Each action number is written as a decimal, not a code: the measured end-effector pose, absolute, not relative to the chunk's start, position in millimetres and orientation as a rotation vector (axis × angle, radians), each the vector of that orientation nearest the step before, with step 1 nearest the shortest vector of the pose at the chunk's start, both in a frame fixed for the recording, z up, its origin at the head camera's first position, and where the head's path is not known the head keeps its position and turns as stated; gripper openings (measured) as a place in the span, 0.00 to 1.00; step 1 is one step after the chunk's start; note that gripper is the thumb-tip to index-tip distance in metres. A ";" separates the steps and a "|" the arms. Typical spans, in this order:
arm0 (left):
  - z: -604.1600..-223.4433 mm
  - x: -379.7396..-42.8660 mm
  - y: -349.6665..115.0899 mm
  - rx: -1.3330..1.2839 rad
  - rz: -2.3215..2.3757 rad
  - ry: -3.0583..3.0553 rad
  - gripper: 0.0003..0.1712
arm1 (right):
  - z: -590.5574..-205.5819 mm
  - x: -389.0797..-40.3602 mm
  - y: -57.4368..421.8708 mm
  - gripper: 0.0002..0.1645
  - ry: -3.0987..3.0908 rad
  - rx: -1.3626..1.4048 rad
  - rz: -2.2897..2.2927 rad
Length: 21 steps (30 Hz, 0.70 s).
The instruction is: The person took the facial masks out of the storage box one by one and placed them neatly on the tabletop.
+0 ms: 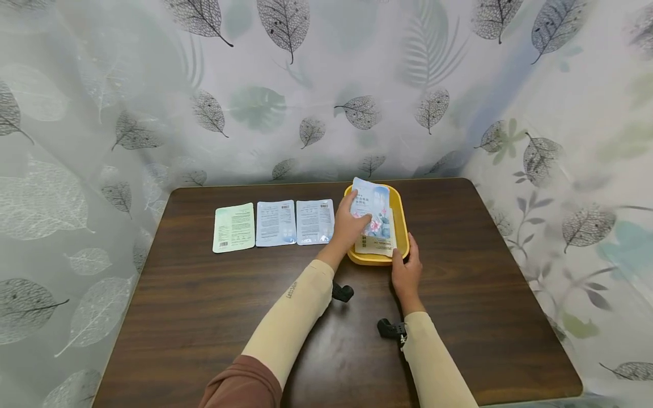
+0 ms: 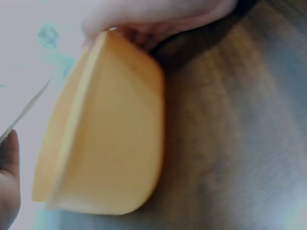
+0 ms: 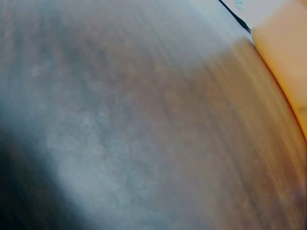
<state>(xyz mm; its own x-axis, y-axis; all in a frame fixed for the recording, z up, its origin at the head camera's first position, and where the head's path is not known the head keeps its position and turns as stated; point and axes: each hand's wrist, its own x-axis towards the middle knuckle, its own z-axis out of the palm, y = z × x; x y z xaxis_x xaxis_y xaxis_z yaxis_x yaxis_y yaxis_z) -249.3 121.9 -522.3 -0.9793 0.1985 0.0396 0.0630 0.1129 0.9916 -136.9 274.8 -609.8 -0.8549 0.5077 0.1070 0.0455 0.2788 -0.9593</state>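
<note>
Left hand (image 1: 349, 222) pinching blue packet (image 1: 374, 205), right hand (image 1: 407, 273) gripping yellow tray (image 1: 401, 224), beige packet (image 1: 374, 246) partly covered, right wrist view blurred, tray cut off

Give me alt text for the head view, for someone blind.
A person's left hand holds a blue floral packet over a yellow tray, while the right hand grips its near right corner. Left of the tray, a green packet and two pale blue packets lie in a row on a brown table.
</note>
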 end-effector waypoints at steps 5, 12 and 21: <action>-498.3 -258.1 106.1 0.287 2.095 2.271 0.44 | -609.5 -136.9 275.3 0.37 -2.172 -0.510 1.606; -476.3 -268.9 82.0 0.253 2.164 2.279 0.44 | -609.9 -136.1 276.3 0.37 -2.193 -0.509 1.607; -469.4 -276.6 43.7 0.203 2.256 2.255 0.43 | -608.4 -135.7 276.1 0.37 -2.195 -0.508 1.599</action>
